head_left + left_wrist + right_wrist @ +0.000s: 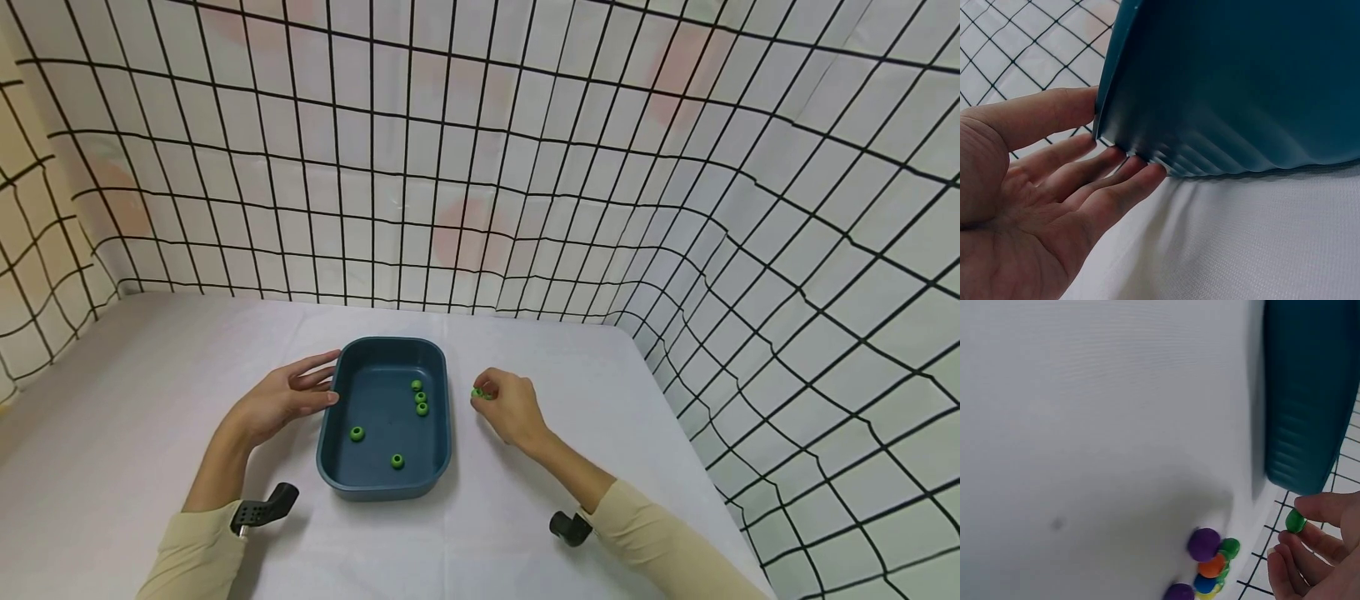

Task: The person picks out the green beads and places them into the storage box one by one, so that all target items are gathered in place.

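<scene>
A dark blue rectangular tray (384, 489) stands on the white-covered table. Inside it lie several green beads (357, 434) with holes, some of them grouped near the right wall. My left hand (277, 404) is at the tray's left side; in the left wrist view its fairly straight fingers touch the outer wall and the thumb touches the rim. To the right of the tray, my right hand (513, 407) pinches a green bead (1295, 521) between thumb and fingertips, above the table. Purple (1204, 544), orange (1212, 566), blue, yellow and green round pieces sit clustered below that hand, mostly hidden in the head view.
A black grid net (465, 158) rises behind the table and along both sides, with white sheeting behind it at the back and right. Each wrist carries a black camera mount (572, 528). White cloth (495, 542) covers the tabletop.
</scene>
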`<state>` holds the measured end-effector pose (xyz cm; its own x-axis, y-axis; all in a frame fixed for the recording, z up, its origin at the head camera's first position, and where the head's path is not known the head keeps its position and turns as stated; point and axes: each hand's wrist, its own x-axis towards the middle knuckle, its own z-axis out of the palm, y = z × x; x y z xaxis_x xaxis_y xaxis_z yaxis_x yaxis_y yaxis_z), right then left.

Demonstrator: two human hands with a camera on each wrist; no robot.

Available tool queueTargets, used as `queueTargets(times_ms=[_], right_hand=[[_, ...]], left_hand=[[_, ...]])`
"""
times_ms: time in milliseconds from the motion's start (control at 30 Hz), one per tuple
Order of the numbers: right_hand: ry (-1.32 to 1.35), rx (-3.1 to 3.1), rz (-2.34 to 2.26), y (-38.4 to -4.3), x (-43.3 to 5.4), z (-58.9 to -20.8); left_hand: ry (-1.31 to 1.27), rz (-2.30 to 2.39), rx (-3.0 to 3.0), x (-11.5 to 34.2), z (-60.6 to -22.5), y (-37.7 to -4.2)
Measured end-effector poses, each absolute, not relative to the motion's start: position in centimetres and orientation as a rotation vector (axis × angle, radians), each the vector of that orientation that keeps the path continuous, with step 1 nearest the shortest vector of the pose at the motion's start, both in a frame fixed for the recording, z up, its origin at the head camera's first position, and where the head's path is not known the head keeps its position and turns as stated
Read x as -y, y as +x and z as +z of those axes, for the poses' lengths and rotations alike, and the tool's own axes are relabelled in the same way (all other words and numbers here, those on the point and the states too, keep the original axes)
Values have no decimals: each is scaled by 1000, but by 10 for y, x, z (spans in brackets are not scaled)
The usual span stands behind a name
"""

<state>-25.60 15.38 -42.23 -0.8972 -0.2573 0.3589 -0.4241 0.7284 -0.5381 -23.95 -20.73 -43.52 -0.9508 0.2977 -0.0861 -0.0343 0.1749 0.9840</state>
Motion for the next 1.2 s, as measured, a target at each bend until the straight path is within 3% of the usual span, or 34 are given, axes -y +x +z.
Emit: queueTargets(times_ms=[500,1200], right_hand=[[610,2629,1020,-253,-135,-396],[811,2697,1112,-235,-104,-392]], left_hand=[[257,1850,-2188,207,-435,-240],[264,1838,-2205,207,-436,-241]])
